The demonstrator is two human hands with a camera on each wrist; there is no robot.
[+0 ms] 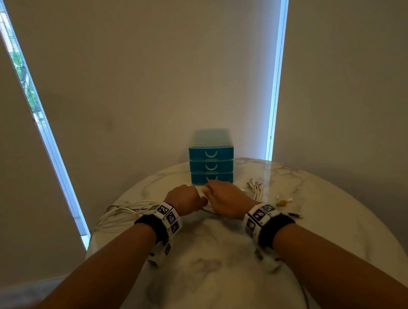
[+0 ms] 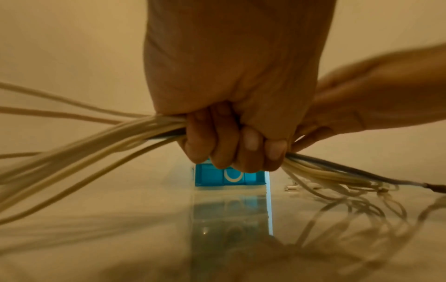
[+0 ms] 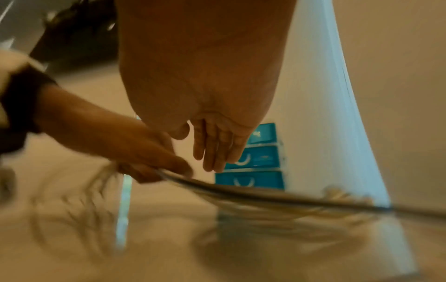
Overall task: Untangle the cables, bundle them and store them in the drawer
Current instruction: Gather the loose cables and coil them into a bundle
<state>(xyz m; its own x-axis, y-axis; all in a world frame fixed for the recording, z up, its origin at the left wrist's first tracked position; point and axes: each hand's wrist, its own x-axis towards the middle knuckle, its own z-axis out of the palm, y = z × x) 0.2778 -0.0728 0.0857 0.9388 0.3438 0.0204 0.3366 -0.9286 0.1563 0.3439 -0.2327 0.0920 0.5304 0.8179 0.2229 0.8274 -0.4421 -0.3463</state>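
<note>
The left hand (image 2: 231, 122) grips the cables (image 2: 101, 137) in a fist just in front of the drawer unit (image 1: 212, 163), probably to keep the gathered strands together as one bundle. Its fingers (image 2: 217, 145) are curled tight around the pale strands and one dark one, which fan out to both sides over the table (image 1: 205, 262). The right hand (image 3: 212, 133) hovers beside it, fingers (image 3: 212, 148) straight and pressed together, holding nothing, perhaps ready to smooth the loose ends. All three drawers look closed.
</note>
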